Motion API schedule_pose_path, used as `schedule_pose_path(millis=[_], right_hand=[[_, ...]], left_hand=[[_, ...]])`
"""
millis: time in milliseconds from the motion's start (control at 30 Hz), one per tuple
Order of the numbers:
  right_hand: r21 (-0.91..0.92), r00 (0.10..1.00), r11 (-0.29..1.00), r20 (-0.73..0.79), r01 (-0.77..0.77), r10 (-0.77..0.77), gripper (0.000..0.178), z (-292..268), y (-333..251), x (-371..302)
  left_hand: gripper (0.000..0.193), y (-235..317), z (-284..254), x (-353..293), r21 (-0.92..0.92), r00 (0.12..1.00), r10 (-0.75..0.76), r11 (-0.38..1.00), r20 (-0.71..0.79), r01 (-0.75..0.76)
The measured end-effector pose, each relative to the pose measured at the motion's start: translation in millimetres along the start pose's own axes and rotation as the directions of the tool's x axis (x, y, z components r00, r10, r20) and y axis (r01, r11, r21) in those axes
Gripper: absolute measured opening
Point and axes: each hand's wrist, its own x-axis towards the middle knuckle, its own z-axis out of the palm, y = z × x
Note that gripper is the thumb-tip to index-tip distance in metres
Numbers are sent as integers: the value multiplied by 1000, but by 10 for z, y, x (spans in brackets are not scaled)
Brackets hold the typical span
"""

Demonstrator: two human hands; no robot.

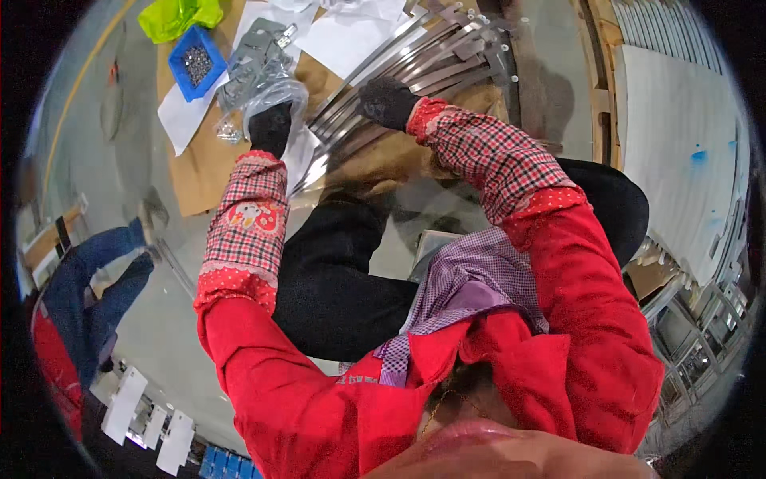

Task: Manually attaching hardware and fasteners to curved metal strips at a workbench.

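Steel strips (415, 56), long and thin, fan over cardboard (199, 172) on the floor. Right hand (387, 101) (dark glove) presses closed on the bundle's near end. Left hand (271, 128) seems clamped on a clear bag (267, 92) w/ metal brackets. Best to keep strip ends aligned, steady pressure.

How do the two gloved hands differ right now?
The left hand rests on a clear plastic bag of metal parts; the right hand lies on the long metal strips. The left sits lower in view, the right higher and farther out. Both wear dark gloves and plaid sleeve covers.
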Motion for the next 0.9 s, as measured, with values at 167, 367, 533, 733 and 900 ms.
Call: schedule_pose_path(millis=[167, 367, 533, 733, 900], right_hand=[[-31, 952, 999, 304, -37, 45, 8, -33, -208, -22], [92, 809, 992, 587, -89, 18, 11, -49, -689, 81], [243, 764, 964, 640, -111, -73, 14, 207, -1149, 68], [361, 647, 910, 747, -202, -153, 17, 176, -1634, 24], [412, 687, 866, 717, -282, -118, 17, -113, -2074, -164]], left_hand=[[29, -187, -75, -290, 52, 998, -1, 999, 64, -2], [26, -552, -711, -1227, 219, 943, -127, 974, 309, 60], [22, -752, -1362, -2007, 324, 867, -242, 941, 436, 100], [22, -870, -1922, -2943, 458, 808, -261, 889, 528, -12], [25, -649, -2236, -3064, 505, 499, -443, 863, 745, 13]])
